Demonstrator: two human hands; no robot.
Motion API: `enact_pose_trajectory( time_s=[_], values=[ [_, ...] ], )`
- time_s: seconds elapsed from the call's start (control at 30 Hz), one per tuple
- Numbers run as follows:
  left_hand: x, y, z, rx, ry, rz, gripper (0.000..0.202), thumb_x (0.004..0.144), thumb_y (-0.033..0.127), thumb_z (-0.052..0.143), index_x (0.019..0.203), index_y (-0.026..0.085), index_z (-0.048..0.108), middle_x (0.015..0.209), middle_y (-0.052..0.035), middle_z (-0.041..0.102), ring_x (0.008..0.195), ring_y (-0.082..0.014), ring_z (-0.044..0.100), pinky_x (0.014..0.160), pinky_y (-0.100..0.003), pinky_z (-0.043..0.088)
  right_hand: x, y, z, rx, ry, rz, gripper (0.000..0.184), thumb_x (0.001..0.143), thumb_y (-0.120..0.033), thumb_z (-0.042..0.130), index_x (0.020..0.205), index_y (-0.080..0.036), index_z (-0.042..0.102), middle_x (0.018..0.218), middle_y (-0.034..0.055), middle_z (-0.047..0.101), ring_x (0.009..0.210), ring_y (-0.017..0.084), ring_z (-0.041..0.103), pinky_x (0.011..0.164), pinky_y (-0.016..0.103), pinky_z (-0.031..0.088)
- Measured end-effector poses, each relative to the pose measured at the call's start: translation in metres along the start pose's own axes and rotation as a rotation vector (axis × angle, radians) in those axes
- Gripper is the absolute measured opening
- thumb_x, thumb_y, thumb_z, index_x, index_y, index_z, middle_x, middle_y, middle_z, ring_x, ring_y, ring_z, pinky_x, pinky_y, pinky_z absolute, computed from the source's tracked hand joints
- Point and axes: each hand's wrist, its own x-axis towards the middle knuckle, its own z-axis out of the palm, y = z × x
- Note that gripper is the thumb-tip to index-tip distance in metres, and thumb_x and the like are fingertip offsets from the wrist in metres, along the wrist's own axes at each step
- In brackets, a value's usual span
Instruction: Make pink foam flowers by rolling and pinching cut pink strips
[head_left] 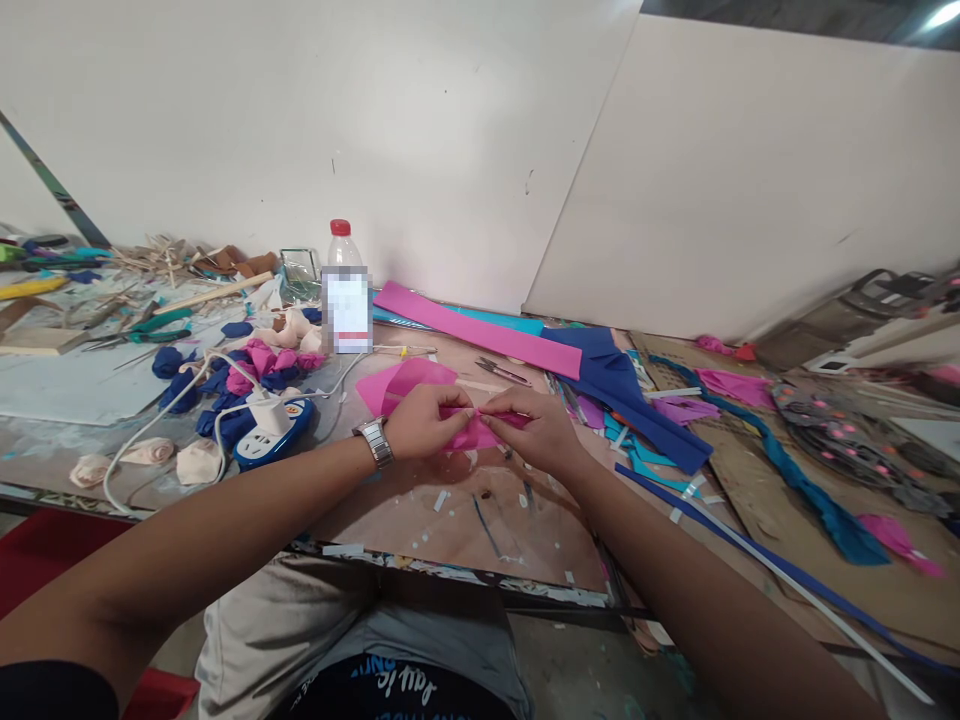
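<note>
Both hands meet at the middle of the worktable, pinching one strip of pink crepe paper (409,382). My left hand (426,420), with a watch on its wrist, is closed on the paper at the left. My right hand (534,425) is closed on it a little to the right, its thumb and finger almost touching the left ones. The strip's loose end curls up and spreads to the left behind my left hand. Just beyond lie small scissors (504,372) and a flat, folded pink strip (480,330).
On the left, a blue power strip (274,432) with a white cable sits among rolled paper flowers (255,365). A red-capped bottle (341,240) stands behind a phone (349,312). Blue sheets (637,400) and cardboard (757,470) with a teal strip (795,480) occupy the right.
</note>
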Motion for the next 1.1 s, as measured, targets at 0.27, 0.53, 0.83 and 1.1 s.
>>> enact_pose_trajectory(
  time_s=[0.27,0.53,0.83,1.1],
  values=[
    [0.0008,-0.0021,0.0015,-0.034,-0.004,0.004,0.031,0.095,0.040,0.057,0.084,0.015,0.071,0.078,-0.0022,0.071,0.072,-0.0147,0.061,0.066,-0.026,0.042,-0.0006,0.0027,0.0001,-0.071,-0.006,-0.106,0.011,0.091,-0.026,0.070,0.097,-0.025,0.079,0.092,0.0052,0.080,0.086,0.021,0.073,0.079,0.034,0.056],
    [0.0013,-0.0038,0.0033,-0.051,-0.015,0.017,0.032,0.096,0.040,0.055,0.086,0.015,0.071,0.079,-0.0026,0.069,0.072,-0.0146,0.059,0.066,-0.026,0.042,0.0003,0.0007,0.0007,-0.154,0.015,-0.134,0.009,0.090,-0.023,0.070,0.095,-0.024,0.077,0.091,0.0049,0.079,0.085,0.021,0.071,0.079,0.035,0.055],
    [0.0005,-0.0036,0.0032,0.012,-0.007,0.036,0.032,0.098,0.039,0.052,0.084,0.015,0.069,0.076,-0.0014,0.067,0.070,-0.0141,0.057,0.065,-0.026,0.041,-0.0001,-0.0009,0.0023,-0.191,0.012,-0.106,0.010,0.091,-0.025,0.069,0.097,-0.023,0.076,0.093,0.0059,0.078,0.087,0.022,0.070,0.081,0.036,0.054],
    [-0.0015,-0.0025,0.0040,0.114,0.029,0.079,0.030,0.098,0.038,0.052,0.090,0.017,0.071,0.083,-0.0029,0.073,0.074,-0.0158,0.062,0.069,-0.028,0.044,0.0001,-0.0035,0.0041,-0.204,0.022,-0.074,0.008,0.091,-0.023,0.067,0.094,-0.023,0.074,0.093,0.0053,0.077,0.089,0.023,0.070,0.081,0.036,0.052]
  ],
)
